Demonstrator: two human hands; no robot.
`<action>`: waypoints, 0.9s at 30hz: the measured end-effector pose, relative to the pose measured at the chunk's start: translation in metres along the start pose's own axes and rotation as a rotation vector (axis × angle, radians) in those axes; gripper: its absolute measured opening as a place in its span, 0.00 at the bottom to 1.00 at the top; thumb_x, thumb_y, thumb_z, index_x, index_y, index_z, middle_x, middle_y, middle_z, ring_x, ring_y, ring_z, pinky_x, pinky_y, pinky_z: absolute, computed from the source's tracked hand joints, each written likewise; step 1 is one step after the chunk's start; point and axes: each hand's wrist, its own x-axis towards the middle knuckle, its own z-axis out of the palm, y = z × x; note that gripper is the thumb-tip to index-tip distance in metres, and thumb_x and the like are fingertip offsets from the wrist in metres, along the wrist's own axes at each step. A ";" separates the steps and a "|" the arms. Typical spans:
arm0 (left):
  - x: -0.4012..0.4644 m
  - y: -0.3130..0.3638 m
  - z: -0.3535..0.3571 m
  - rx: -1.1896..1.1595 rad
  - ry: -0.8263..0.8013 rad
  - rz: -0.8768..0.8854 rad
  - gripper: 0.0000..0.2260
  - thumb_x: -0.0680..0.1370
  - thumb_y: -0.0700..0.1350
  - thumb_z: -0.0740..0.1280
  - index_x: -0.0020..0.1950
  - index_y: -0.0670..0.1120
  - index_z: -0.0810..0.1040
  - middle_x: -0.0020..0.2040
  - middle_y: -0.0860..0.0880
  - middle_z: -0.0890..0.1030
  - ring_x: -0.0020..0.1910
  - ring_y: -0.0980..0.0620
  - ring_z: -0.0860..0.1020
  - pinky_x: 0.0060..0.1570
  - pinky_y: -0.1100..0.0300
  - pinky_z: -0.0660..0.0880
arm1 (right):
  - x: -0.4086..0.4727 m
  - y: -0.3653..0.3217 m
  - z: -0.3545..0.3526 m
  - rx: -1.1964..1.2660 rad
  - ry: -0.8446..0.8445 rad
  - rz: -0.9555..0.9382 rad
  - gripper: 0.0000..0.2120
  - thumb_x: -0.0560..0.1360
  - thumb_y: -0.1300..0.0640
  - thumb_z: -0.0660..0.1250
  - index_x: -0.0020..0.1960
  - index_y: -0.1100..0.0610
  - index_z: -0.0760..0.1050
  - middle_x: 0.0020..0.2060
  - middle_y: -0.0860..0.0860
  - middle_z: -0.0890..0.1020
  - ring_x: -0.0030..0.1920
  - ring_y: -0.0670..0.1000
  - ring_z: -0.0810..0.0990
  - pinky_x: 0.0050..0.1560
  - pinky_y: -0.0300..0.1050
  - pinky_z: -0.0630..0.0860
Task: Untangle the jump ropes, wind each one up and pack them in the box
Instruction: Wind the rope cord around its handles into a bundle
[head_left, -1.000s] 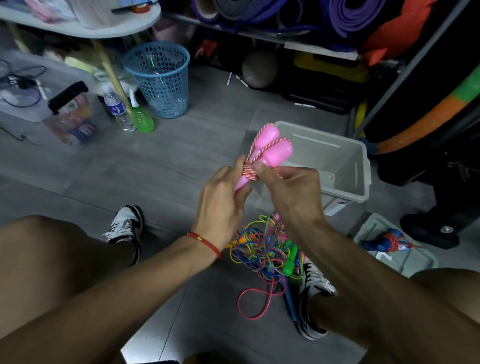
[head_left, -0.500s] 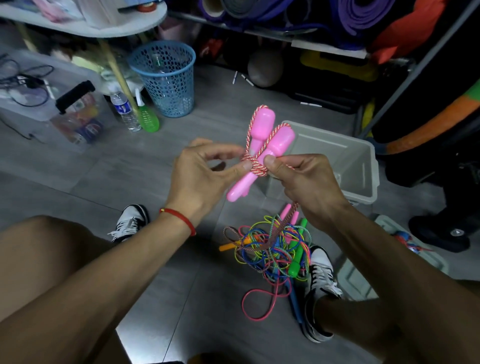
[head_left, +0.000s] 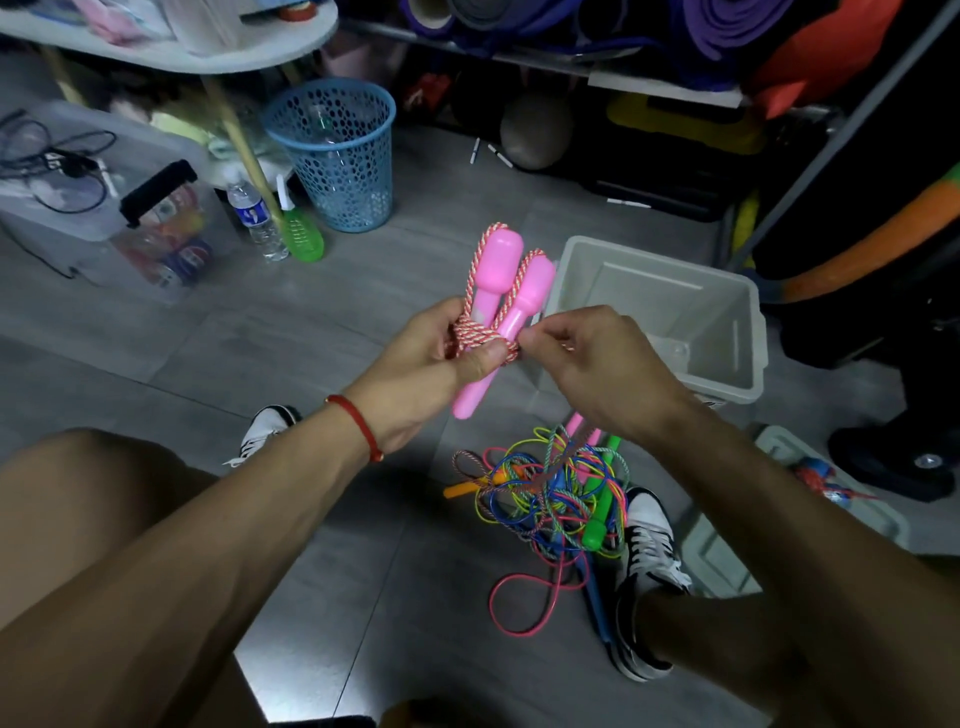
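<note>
We read the grey floor (head_left: 218, 332) first, then the pale box (head_left: 675, 312) standing open just beyond and right of the grip, nothing visible inside; below the grip, well apart from it, the tangled pile of ropes (head_left: 550, 493) sits between the two sneakers, green and orange handles poking out, untouched; in the grip itself, the two pink handles (head_left: 511, 283) sit side by side, heads up, with the red-white cord (head_left: 480, 338) wound round their waists; left hand (head_left: 436, 364) is closed round the bundle, thumb pressed over the coils; right hand (head_left: 587, 353) pinches the cord end at the right edge of the wrap, fingertips touching the coils. Change: half a second ago the left hand was spread and off the handles while the right held them; now the left has clamped on and taken over the hold, freeing the right to work the end; we judge the winding of this rope is near finished, tuck-in step in hand; next would be dropping it in the box; loose end could unwind if let go early.
</note>
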 end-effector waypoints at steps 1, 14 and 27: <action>0.001 -0.001 -0.001 0.010 0.024 -0.008 0.19 0.74 0.41 0.68 0.63 0.35 0.74 0.47 0.46 0.81 0.41 0.59 0.78 0.45 0.65 0.75 | -0.002 -0.002 -0.002 -0.080 -0.009 -0.018 0.13 0.81 0.49 0.63 0.44 0.53 0.82 0.29 0.53 0.77 0.34 0.50 0.75 0.38 0.47 0.68; -0.002 -0.008 0.007 0.204 0.054 0.020 0.18 0.77 0.51 0.69 0.62 0.43 0.71 0.36 0.62 0.76 0.34 0.63 0.72 0.35 0.65 0.68 | -0.008 -0.004 -0.006 -0.099 0.081 -0.084 0.15 0.79 0.47 0.67 0.35 0.48 0.79 0.25 0.49 0.72 0.31 0.52 0.69 0.38 0.45 0.64; -0.001 -0.006 0.004 0.118 0.211 0.009 0.15 0.75 0.37 0.72 0.60 0.42 0.75 0.46 0.49 0.80 0.40 0.62 0.76 0.43 0.68 0.73 | -0.007 -0.016 0.008 -0.156 0.047 0.010 0.19 0.82 0.47 0.61 0.42 0.57 0.83 0.33 0.56 0.80 0.38 0.57 0.76 0.43 0.50 0.75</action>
